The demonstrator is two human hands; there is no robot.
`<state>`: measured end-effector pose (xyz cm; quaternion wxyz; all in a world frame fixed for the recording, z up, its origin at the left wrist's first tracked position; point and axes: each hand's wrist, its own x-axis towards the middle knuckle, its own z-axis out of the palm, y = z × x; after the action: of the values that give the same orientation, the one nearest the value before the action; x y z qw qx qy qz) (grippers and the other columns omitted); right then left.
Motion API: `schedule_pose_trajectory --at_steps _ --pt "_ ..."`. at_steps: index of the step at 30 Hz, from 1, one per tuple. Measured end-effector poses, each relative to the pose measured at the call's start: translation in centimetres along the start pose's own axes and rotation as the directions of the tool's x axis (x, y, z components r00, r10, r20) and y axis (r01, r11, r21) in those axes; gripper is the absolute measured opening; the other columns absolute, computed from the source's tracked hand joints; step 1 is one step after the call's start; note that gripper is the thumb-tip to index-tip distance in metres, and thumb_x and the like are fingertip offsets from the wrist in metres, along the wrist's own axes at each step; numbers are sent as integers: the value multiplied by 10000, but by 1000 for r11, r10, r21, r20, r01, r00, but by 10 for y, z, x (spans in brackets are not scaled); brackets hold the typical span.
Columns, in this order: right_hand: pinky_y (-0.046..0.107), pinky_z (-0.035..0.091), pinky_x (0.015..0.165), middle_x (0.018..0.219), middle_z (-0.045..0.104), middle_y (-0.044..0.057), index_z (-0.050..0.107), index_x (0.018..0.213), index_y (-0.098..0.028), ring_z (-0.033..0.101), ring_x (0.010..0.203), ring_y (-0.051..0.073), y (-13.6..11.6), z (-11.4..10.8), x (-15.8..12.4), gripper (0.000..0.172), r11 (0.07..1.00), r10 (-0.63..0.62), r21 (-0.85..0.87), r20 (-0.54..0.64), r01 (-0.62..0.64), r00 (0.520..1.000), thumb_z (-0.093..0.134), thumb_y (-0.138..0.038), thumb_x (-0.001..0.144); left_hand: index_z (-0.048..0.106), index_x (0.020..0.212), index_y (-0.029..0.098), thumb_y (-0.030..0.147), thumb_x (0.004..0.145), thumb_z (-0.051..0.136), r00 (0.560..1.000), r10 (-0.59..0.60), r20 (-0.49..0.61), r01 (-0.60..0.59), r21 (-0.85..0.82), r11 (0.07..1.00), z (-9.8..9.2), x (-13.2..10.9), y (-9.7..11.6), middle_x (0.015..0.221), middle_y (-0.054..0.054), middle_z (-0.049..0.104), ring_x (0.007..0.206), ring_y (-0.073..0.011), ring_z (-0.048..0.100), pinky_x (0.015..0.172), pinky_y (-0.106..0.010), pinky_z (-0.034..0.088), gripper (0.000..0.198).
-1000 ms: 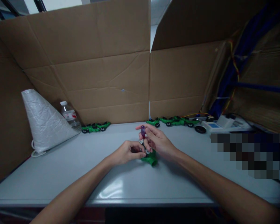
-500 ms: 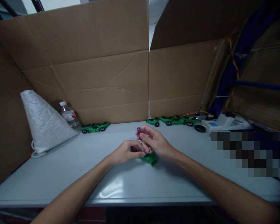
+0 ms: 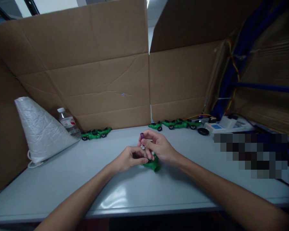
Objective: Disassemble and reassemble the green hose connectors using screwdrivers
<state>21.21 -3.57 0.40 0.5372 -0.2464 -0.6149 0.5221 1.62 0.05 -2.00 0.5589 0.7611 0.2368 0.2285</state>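
Observation:
A green toy car (image 3: pixel 153 165) lies on the grey table (image 3: pixel 135 192) between my hands. My left hand (image 3: pixel 128 158) is closed on its left side and pins it down. My right hand (image 3: pixel 159 147) is closed round a small screwdriver with a purple handle (image 3: pixel 142 136). The screwdriver stands upright, and its thin shaft points down into the car. Most of the car is hidden by my fingers.
Finished green toy cars stand along the cardboard wall, one group at the back left (image 3: pixel 95 133), another at the back right (image 3: pixel 175 124). A white woven bag (image 3: pixel 38 128) and a water bottle (image 3: pixel 67 123) sit at the left. A white device (image 3: pixel 219 125) lies at the right.
My right hand has curled its stretched finger in round the screwdriver and brought it down a little towards the car. My left hand stays on the car.

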Motion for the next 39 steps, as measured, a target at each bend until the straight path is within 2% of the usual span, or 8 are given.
schedule_pose_trajectory --at_steps 4,11,13,18,25,31,35,39 --pt "164 398 321 744 669 -55 471 922 -240 569 382 83 0 5 1 402 1000 -11 -8 -119 10 993 782 -492 882 736 918 109 459 853 820 1000 -4 -7 4 2 1000 2 0 4 916 -81 718 836 -163 637 800 -272 471 366" --pt "187 477 367 860 620 -27 563 1148 -223 629 450 89 -9 1 0 419 999 15 48 89 -19 996 553 -617 1005 734 941 108 449 891 785 1000 2 22 -2 -27 1000 4 0 3 915 -74 707 813 -149 610 785 -261 442 349" --pt "194 496 388 886 638 -11 579 1118 -211 641 469 92 -8 0 -1 394 1000 -6 23 89 4 996 561 -590 1012 722 895 107 453 891 784 1000 13 10 -13 -13 1000 4 0 2 883 -66 690 803 -148 597 775 -261 433 351" --pt "205 504 439 893 662 2 588 1039 -217 618 504 88 2 2 -1 336 987 -66 -148 -62 56 996 649 -541 974 681 864 116 471 900 764 1000 9 -9 -8 33 999 4 -1 3 781 -17 618 720 -121 522 697 -244 394 366" --pt "199 394 430 730 532 -49 485 881 -254 525 529 106 5 9 -3 355 957 -117 -284 -216 53 969 749 -490 901 718 967 116 454 889 776 1000 0 -2 0 43 999 7 -1 3 874 -48 682 785 -142 576 773 -272 435 352" --pt "227 428 521 878 567 -19 577 1258 -299 529 603 113 -3 3 -7 335 901 -200 -413 -118 135 973 637 -494 992 687 933 123 456 897 763 1000 -18 10 17 85 996 9 -4 10 771 6 592 709 -113 493 677 -238 370 343" --pt "260 477 669 942 612 26 648 1272 -283 565 761 146 -5 3 -8 377 866 -260 -443 2 234 966 417 -519 1089 677 885 127 483 895 754 1000 -6 -14 8 124 992 11 -5 12 749 9 568 701 -117 474 667 -242 368 365" --pt "217 397 504 1058 670 35 645 1219 -266 484 574 83 -10 4 -5 376 964 -112 -236 64 124 992 450 -552 1073 702 948 122 500 890 753 1000 -12 -29 16 127 992 13 -6 11 761 -3 586 703 -126 491 669 -250 381 386"
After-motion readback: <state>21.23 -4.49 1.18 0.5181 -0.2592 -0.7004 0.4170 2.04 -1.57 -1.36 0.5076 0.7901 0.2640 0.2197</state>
